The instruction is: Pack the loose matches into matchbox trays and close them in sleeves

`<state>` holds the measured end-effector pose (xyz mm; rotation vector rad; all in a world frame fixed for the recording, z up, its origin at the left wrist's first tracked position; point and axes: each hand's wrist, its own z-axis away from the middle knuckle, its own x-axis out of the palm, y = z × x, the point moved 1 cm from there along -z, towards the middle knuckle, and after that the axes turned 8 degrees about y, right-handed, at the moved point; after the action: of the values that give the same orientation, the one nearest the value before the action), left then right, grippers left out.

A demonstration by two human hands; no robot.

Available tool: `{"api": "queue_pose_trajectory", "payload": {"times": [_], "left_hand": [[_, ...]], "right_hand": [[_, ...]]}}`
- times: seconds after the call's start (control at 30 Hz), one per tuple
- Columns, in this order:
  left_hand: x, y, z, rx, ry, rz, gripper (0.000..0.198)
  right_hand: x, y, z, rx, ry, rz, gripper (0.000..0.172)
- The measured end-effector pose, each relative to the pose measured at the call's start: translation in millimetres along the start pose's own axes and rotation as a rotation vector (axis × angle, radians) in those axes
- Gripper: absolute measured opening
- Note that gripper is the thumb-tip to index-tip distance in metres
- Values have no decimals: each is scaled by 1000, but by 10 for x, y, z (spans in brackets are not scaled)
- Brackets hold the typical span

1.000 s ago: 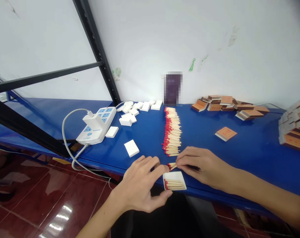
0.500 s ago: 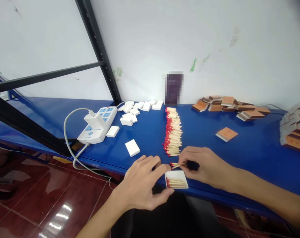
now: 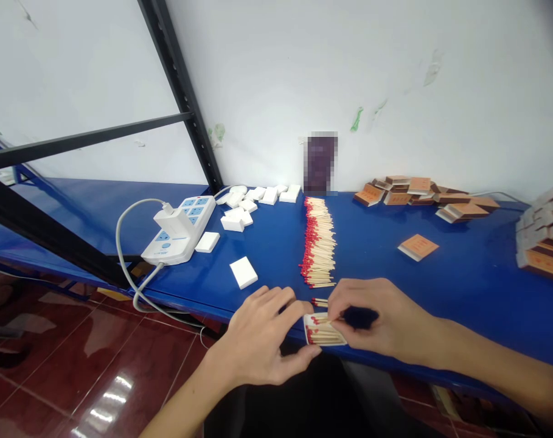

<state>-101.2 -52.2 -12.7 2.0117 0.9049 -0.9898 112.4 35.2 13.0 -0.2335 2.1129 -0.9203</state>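
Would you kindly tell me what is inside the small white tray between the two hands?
Wooden matches lie inside the white tray, red heads toward the left hand. The right hand covers the far right corner; what lies beneath its fingers cannot be seen.

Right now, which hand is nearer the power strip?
Left. In the picture, the left hand is below and right of the strip; the right hand is also below, farther right.
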Motion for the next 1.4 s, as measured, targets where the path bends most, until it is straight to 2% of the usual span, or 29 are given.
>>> {"api": "queue_pose_trajectory", "payload": {"times": [0.13, 0.47, 0.67, 0.9, 1.07, 1.2, 1.33, 1.4], "left_hand": [[1, 5, -7, 6, 9, 8, 37], [8, 6, -6, 22, 47, -3, 36], [-12, 9, -26, 2, 33, 21, 34], [-42, 6, -39, -50, -13, 50, 34], [-14, 3, 4, -24, 61, 58, 37], [-8, 9, 16, -14, 82, 85, 37], [-15, 13, 7, -19, 65, 88, 36], [-16, 12, 4, -24, 56, 85, 35]], "right_hand": [[80, 3, 35, -146, 16, 44, 16], [85, 34, 80, -320, 87, 224, 11], [58, 6, 81, -229, 58, 345, 25], [-3, 62, 63, -89, 121, 301, 22], [-13, 148, 69, -5, -3, 444, 20], [-62, 145, 30, 95, -92, 366, 22], [-137, 127, 14, 254, -190, 325, 15], [-168, 137, 33, 268, -222, 340, 12]]}}
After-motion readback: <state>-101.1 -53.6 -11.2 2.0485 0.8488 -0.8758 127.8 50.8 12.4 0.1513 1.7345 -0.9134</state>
